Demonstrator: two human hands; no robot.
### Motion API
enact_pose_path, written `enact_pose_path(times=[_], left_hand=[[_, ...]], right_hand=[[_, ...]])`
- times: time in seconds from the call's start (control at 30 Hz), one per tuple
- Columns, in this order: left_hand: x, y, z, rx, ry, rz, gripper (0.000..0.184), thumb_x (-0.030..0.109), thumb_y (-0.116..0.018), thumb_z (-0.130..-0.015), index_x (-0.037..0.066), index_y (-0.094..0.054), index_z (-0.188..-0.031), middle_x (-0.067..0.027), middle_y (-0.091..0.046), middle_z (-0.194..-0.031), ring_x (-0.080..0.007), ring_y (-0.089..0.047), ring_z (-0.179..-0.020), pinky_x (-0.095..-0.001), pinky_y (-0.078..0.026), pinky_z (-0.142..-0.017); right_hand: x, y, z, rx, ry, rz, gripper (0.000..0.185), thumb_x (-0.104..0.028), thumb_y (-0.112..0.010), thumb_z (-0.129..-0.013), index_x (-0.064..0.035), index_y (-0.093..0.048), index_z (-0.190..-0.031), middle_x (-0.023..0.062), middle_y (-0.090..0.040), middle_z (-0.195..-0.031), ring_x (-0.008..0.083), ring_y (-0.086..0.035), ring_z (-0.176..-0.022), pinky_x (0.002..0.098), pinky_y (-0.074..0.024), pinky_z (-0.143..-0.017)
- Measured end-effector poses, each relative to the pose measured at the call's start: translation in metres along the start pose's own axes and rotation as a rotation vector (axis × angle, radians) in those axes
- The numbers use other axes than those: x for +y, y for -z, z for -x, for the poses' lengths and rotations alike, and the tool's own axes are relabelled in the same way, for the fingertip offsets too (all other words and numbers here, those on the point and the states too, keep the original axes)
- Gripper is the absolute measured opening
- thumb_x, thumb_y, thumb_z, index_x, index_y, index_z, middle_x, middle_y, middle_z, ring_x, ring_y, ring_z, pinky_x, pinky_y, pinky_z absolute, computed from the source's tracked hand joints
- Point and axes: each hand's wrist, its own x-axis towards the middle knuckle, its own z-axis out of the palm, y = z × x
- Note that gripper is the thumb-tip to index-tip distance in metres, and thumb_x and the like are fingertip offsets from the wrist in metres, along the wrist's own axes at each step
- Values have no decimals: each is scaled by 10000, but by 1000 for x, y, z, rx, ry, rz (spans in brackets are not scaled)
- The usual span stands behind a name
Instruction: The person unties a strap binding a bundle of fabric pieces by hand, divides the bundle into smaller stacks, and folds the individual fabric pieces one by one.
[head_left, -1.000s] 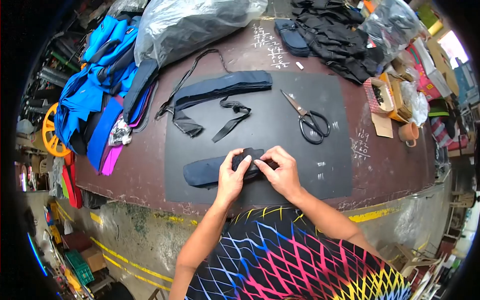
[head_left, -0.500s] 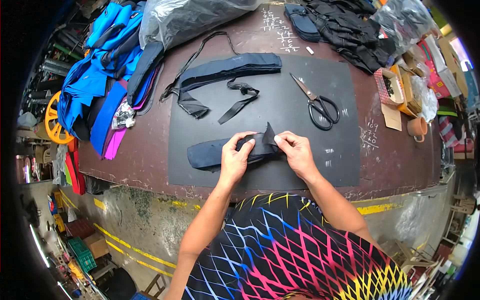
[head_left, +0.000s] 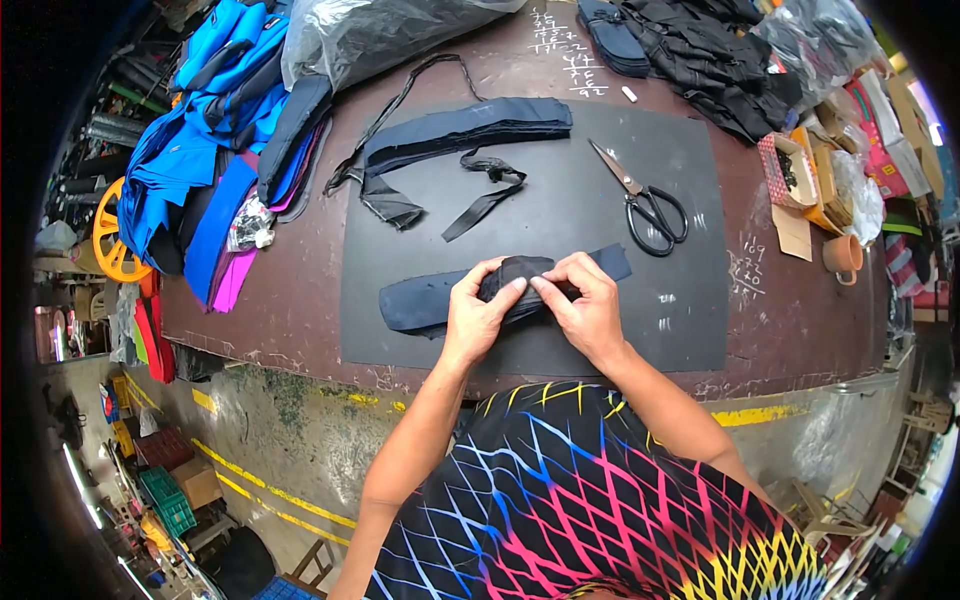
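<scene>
My left hand (head_left: 474, 314) and my right hand (head_left: 586, 312) come together over the black mat (head_left: 660, 345). Both pinch a folded piece of black fabric (head_left: 524, 268), thumbs almost touching at its near side. Under them lies a stack of dark navy fabric strips (head_left: 425, 302), rounded at its left end and partly covered by my hands. One end of a dark strip (head_left: 612, 262) shows beyond my right hand. Farther up the mat lie another navy stack (head_left: 470, 132), a narrow black strip (head_left: 485, 208) and black-handled scissors (head_left: 645, 205), blades apart.
Blue fabric pieces (head_left: 160, 190) pile up at the left beside a grey plastic bag (head_left: 390, 40). Black fabric (head_left: 695, 70) lies at the back right. A small box (head_left: 788, 172) and an orange mug (head_left: 843, 258) stand near the right edge. Chalk figures mark the brown table (head_left: 270, 300).
My right hand has moved slightly left, closer to my left hand. The upright black fabric corner is folded down, and a strip end now shows to the right. The view has shifted slightly.
</scene>
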Motion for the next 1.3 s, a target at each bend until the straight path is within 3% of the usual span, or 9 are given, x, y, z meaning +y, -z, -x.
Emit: enact_pose_path(times=[0.27,0.37,0.4,0.5,0.63,0.9,1.03,1.17,1.3], left_hand=[[-1,6,1,-57,50,13,252,98,-765,-961,-13,-719,-1182,-28,-727,-1076,-87,-648,-928,-257,-545,-856],[-4,6,0,-32,91,40,256,103,-770,-959,-15,-722,-1181,-26,-729,-1064,-87,-652,-918,-256,-548,-840],[-5,6,0,-36,94,39,256,103,-770,-959,-15,-722,-1181,-26,-729,-1064,-87,-652,-918,-256,-548,-840],[-4,5,-1,-22,28,27,255,104,-770,-960,-22,-723,-1177,-26,-733,-1050,-91,-658,-902,-254,-550,-829],[0,4,4,-33,24,-16,253,97,-773,-958,-27,-724,-1174,-29,-735,-1041,-94,-660,-889,-254,-552,-827],[-1,4,4,-22,75,81,255,98,-785,-952,-25,-727,-1167,-32,-738,-1045,-91,-660,-894,-252,-553,-821],[-3,4,3,1,96,52,223,110,-777,-963,-28,-737,-1135,-29,-730,-1054,-89,-653,-909,-247,-544,-827],[-6,7,1,-11,33,21,191,113,-770,-970,-29,-748,-1097,-23,-718,-1064,-87,-643,-918,-242,-534,-829],[-9,6,2,-2,49,64,169,108,-766,-973,-32,-753,-1067,-18,-708,-1062,-84,-633,-920,-242,-528,-832]], right_hand=[[11,9,-5,118,-176,-140,160,-56,-815,-889,34,-710,-969,75,-656,-919,168,-618,-786,288,-508,-737],[-5,9,-8,349,272,204,156,-53,-809,-886,31,-711,-973,82,-660,-915,188,-625,-811,296,-501,-735],[-7,7,-6,351,268,207,156,-53,-809,-886,31,-711,-973,82,-660,-915,188,-625,-811,296,-501,-735],[-10,1,-3,36,113,90,130,-54,-806,-865,15,-721,-934,106,-667,-920,269,-636,-838,352,-513,-732],[1,1,-3,9,133,89,137,-33,-802,-884,32,-714,-967,91,-659,-933,202,-631,-825,304,-508,-741],[1,6,-4,151,-129,-162,166,-76,-818,-857,9,-716,-956,116,-668,-972,264,-642,-873,345,-510,-760],[-12,8,-5,288,246,216,215,-114,-843,-830,1,-715,-958,118,-667,-993,283,-637,-934,370,-512,-817],[-10,1,-5,-13,177,149,233,-78,-862,-815,12,-703,-960,108,-662,-1002,256,-639,-961,356,-526,-826],[-7,2,-6,-20,170,125,227,-74,-856,-819,15,-704,-962,114,-661,-999,253,-647,-944,355,-526,-820]])
